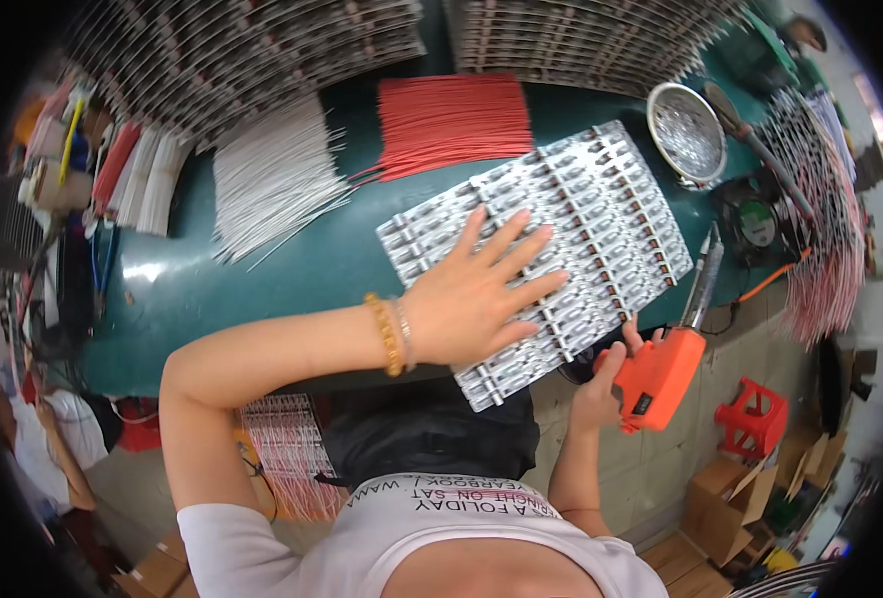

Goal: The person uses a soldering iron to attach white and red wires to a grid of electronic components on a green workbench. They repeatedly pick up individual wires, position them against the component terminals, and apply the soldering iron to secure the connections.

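A silvery panel [601, 209] with rows of small metal parts lies slanted on the green table, its near corner reaching past the front edge. My left hand [476, 289] rests flat across its left part, fingers spread, holding nothing. Beside the panel's lower right edge, my right hand [601, 394] grips an orange soldering gun [666, 379]. The gun's metal tip points up and away, just right of the panel. Part of my right hand's grip is hidden behind the gun body.
Red wires [451, 125] and white wires [272, 174] lie behind the panel. Stacked panels [581, 40] stand at the back. A metal bowl [688, 130], a small fan [755, 221] and hanging wires [825, 219] are on the right. Another person [57, 439] is at far left.
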### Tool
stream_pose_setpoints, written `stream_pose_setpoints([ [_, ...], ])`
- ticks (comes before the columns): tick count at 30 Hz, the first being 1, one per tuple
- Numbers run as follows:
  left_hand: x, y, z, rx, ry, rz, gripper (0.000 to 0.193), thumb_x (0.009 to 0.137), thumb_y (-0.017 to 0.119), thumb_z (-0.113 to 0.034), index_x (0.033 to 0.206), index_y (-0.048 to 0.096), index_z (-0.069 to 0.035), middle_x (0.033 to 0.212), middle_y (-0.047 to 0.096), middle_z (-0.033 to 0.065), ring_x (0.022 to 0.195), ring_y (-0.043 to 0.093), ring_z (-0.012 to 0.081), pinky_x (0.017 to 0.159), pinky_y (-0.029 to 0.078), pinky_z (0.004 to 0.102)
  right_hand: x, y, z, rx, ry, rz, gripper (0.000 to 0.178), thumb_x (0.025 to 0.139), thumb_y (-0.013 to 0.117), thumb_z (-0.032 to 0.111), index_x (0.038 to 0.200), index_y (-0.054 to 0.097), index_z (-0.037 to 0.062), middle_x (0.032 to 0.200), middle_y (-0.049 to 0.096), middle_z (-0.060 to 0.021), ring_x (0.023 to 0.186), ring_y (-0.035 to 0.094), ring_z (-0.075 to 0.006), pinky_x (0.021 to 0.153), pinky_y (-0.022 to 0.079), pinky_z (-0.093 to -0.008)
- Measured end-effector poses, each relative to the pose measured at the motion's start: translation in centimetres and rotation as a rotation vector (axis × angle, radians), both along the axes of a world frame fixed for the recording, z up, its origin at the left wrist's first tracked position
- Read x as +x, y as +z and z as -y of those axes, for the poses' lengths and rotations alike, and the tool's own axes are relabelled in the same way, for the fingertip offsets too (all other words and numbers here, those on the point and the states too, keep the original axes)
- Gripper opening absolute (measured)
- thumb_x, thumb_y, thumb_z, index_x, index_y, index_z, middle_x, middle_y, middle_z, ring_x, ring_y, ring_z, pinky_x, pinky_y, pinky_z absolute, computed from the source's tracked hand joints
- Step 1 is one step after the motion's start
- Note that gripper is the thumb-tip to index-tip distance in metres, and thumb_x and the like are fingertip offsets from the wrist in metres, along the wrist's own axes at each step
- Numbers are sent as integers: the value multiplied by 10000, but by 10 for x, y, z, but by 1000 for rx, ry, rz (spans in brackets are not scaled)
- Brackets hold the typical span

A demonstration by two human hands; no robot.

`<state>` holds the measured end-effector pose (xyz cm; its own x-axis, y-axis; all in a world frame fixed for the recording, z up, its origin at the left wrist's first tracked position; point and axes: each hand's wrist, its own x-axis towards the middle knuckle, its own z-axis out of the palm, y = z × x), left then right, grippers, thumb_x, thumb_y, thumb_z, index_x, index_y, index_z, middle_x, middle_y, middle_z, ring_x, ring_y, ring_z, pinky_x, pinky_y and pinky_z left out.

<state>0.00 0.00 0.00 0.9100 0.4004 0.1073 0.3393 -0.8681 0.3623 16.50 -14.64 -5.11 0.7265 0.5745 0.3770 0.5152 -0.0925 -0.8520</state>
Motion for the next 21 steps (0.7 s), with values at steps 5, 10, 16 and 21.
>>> stream_pose_setpoints([
  [5,7,-10,-7,73,51,153,566,915,590,-376,1395,445,-113,1518,275,223,1427,209,414,1114,177,634,10,7,-12,-20,22,263,276,942,510,35,1167,579,-110,1217,628,-190,1246,494,-353,1066,338,-453],
  [10,-68,22,-21,239,364,186,336,821,661,-180,1125,622,-43,1065,594,130,1088,525,298,964,380,494,24,4,10,141,-31,218,260,936,575,67,1151,576,-78,1111,683,-142,552,483,-21,438,345,-149],
  [16,-151,-2,-46,574,658,14,147,775,701,-130,884,630,-61,848,591,51,884,540,244,856,376,393,17,50,27,121,102,248,234,950,555,75,1095,528,-107,953,688,-149,686,638,-163,739,487,-279],
  [21,-153,-5,-56,559,612,23,89,801,678,-108,848,610,-76,811,589,43,863,544,237,841,376,390,15,94,41,97,221,292,496,955,569,162,1286,394,-163,788,627,-134,671,636,-258,819,503,-390],
])
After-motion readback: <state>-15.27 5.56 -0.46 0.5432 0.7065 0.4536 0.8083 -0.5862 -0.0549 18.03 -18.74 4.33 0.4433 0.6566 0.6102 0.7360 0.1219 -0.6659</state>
